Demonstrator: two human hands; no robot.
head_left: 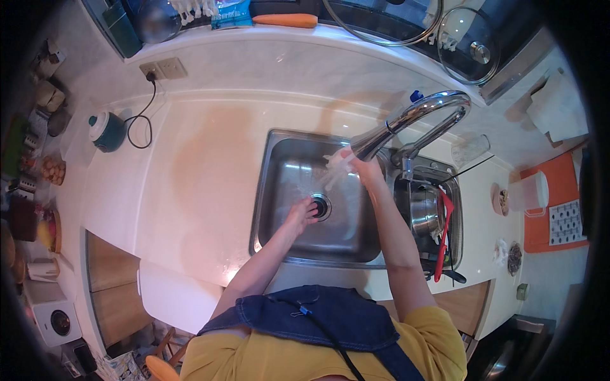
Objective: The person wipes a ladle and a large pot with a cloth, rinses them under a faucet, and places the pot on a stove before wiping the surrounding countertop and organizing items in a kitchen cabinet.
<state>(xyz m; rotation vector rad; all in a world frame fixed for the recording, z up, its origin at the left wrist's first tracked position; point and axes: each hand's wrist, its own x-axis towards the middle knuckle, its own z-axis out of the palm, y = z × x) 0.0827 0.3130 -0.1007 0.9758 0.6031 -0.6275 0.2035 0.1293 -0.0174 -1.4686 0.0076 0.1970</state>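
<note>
Over the drain [320,207] of the stainless steel sink [286,243], my left hand [303,214] has its fingers apart and holds nothing visible. Up at the outlet of the chrome faucet [405,116], my right hand [358,161] is partly covered by the spout head. Whitish, blurred streaks [336,169] spread from its fingers over the basin; whether they are only water or also a thin pale item is unclear. The right hand's grip cannot be made out.
A smaller basin on the right holds a steel pot [424,209] and a red-handled utensil [444,233]. A green and white appliance [107,132] with a cord stands left. Glass lids [469,47] and a carrot [286,20] are at the window ledge. A clear glass [471,148] lies behind the faucet.
</note>
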